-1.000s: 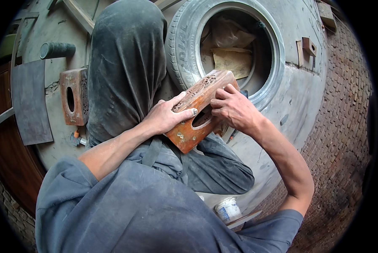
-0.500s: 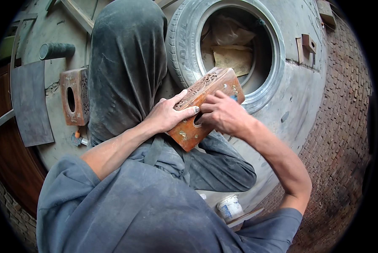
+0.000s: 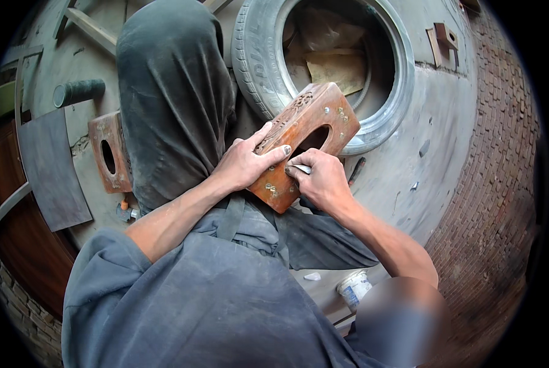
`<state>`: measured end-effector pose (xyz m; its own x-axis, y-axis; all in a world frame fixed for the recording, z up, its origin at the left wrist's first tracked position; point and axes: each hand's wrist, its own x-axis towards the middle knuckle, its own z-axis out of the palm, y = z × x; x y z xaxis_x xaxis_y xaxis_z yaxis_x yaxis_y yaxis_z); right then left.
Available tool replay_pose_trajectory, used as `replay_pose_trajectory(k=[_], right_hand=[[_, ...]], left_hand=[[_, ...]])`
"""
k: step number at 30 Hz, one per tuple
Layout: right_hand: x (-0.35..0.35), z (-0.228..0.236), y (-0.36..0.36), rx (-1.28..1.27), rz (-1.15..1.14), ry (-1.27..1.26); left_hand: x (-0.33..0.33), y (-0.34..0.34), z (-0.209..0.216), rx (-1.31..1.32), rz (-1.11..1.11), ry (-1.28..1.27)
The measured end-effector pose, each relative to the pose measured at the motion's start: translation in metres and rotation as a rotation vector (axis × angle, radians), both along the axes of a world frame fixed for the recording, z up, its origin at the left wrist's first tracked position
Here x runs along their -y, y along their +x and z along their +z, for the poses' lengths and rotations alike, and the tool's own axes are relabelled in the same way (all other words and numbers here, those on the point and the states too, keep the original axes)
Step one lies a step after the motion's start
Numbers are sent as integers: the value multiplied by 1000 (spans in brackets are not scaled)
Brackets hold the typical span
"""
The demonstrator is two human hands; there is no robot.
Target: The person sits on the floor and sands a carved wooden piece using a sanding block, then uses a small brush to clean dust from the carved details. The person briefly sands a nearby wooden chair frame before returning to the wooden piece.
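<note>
You hold a wooden box (image 3: 300,126) on the near side of the big gray tire (image 3: 259,64). The box sits at a slant, and its far end hides a bit of the tire's near edge. I can't tell if the two touch. Your left hand (image 3: 247,161) is wrapped around the left side of the box, with the fingers on the carved part and the thumb on the face, next to the oval hole (image 3: 319,136). That grip is only partly closed, but it has the box. Your right hand (image 3: 324,178) is bent in tight and pinches a small pale piece (image 3: 300,168) by the near end of the hole. I can't tell what that piece is.

Inside the tire you have brown paper (image 3: 339,69) and a clear bag (image 3: 329,29). Left of the tire, past your raised knee (image 3: 176,80), stand another box (image 3: 110,153) with a hole, a green tube (image 3: 78,92) on its side and a gray board (image 3: 55,168). Right of the tire is a small wood block (image 3: 446,35). A white tub (image 3: 354,288) is well below the tire, by your right arm.
</note>
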<state>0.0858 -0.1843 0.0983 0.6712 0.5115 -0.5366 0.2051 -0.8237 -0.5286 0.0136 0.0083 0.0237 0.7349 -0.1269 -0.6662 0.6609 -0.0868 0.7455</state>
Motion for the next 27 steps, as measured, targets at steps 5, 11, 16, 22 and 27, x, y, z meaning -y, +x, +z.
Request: replay_pose_trajectory(k=[5,11,16,22,27], right_hand=[[2,2,22,129,442,90],[5,-2,-5,118,75,56],[-10,0,-22,-1,-520,61],[-15,-11,-23,82,-867,139],[-17,-15,-36,88,-809,131]], left_hand=[[0,-3,-5,-28,54,-106],[11,-14,-29,95,137,-78],[10,-12,-23,113,127,-106],[15,-10,-15,41,103,-153],[15,-13,-28,26,127,-201]])
